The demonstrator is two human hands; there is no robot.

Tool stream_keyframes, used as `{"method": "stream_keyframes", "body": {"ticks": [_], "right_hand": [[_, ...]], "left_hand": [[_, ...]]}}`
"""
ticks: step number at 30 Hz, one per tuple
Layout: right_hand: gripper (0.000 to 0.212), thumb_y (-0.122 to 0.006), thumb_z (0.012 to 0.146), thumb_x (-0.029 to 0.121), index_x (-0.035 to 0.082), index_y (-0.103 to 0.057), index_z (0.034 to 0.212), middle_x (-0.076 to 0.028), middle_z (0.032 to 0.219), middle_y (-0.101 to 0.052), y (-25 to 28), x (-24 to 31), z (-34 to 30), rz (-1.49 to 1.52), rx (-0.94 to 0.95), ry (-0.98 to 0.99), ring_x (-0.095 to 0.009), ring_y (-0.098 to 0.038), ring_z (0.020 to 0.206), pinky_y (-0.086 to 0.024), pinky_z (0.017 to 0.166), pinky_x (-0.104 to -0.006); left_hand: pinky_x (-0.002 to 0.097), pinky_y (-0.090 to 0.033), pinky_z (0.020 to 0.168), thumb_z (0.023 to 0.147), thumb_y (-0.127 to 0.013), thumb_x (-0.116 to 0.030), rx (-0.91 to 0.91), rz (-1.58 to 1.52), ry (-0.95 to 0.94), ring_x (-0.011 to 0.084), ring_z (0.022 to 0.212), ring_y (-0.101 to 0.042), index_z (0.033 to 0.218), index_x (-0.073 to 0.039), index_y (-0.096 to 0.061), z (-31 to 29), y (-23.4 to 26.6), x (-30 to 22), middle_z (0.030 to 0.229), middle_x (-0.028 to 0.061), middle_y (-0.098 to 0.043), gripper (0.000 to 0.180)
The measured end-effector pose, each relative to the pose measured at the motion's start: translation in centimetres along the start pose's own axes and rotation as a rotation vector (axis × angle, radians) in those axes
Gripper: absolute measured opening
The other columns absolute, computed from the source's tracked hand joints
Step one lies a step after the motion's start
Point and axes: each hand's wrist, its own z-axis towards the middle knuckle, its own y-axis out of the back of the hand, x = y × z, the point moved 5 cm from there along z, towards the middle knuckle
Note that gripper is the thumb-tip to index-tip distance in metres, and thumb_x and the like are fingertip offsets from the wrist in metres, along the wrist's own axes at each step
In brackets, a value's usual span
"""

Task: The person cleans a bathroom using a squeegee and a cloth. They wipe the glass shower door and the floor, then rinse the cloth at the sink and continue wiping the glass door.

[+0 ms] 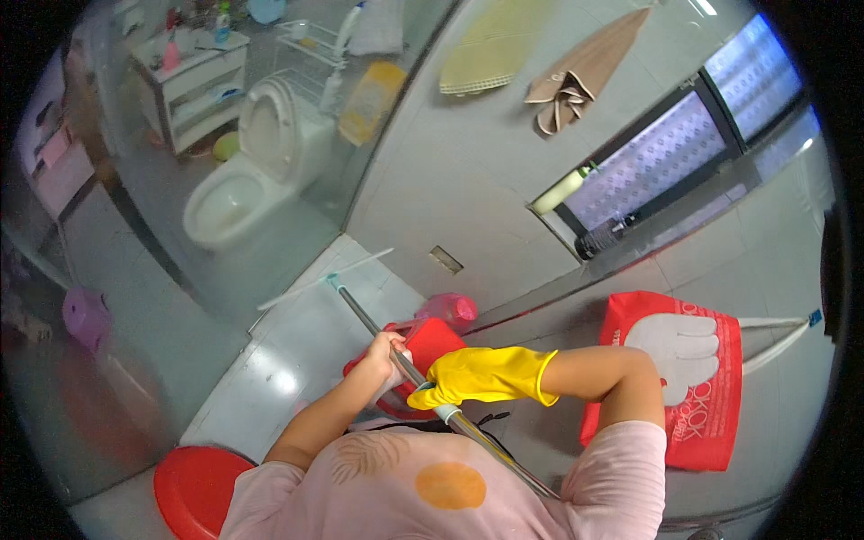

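One white ceramic toilet (236,171) stands at upper left. Two red plastic things show: a bucket (430,343) at centre and a round basin (193,490) at lower left. One yellow rubber glove (481,375) and one long metal mop handle (409,369) sit at centre.

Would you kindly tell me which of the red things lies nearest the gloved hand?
The red bucket, directly under the yellow-gloved right hand; the red bag hangs further right and the red basin sits bottom left.

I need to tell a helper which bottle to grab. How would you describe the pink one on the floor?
Start at the grey tiled wall under the window. At its foot stands a red bucket, just beyond the person's hands. The pink bottle lies beside it, the only pink thing there.
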Motion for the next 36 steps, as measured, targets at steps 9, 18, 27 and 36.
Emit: {"method": "stream_keyframes", "body": {"ticks": [9,18,27,36], "right_hand": [[0.034,-0.060,0.074,0.035,0.003,-0.061,0.081,-0.018,0.080,-0.061,-5.9,-1.1,7.2,-0.353,-0.405,0.054,-0.035,-0.059,0.070,-0.045,0.062,-0.0422],[0.045,-0.048,0.086,0.045,0.005,-0.054,0.105,-0.012,0.088,-0.059,-1.8,-5.5,-0.2,0.177,0.048,-0.026,-0.022,-0.057,0.082,-0.046,0.070,-0.0336],[0.049,-0.052,0.086,0.041,0.003,-0.047,0.117,-0.009,0.085,-0.057,-4.7,-6.2,0.5,1.230,-0.014,-0.158,-0.014,-0.054,0.066,-0.048,0.060,-0.0263],[0.044,-0.052,0.085,0.045,0.005,-0.049,0.103,-0.004,0.071,-0.055,-4.3,-6.2,-2.9,0.867,-0.176,-0.210,-0.010,-0.051,0.058,-0.044,0.053,-0.0219]], "left_hand": [[0.0250,-0.036,0.043,0.068,-0.049,-0.005,-0.187,0.113,-0.050,0.0113,0.042,-0.036,0.053,-0.015,-0.034,1.4,5.2,-0.2,0.046,-0.0021,-0.036,0.024],[0.0302,-0.037,0.048,0.068,-0.053,-0.010,-0.192,0.024,-0.315,0.0149,0.045,-0.036,0.052,-0.015,-0.035,2.9,6.5,-5.5,0.049,0.0001,-0.039,0.024],[0.0333,-0.041,0.050,0.070,-0.055,-0.012,-0.017,-0.022,-0.286,0.0173,0.048,-0.040,0.054,-0.014,-0.036,1.3,0.3,-4.1,0.052,0.0021,-0.040,0.025],[0.0314,-0.045,0.063,0.079,-0.059,-0.026,0.237,0.385,-0.238,0.0174,0.064,-0.054,0.061,-0.011,-0.050,0.7,-1.0,-5.4,0.067,0.0052,-0.057,0.024]]}}
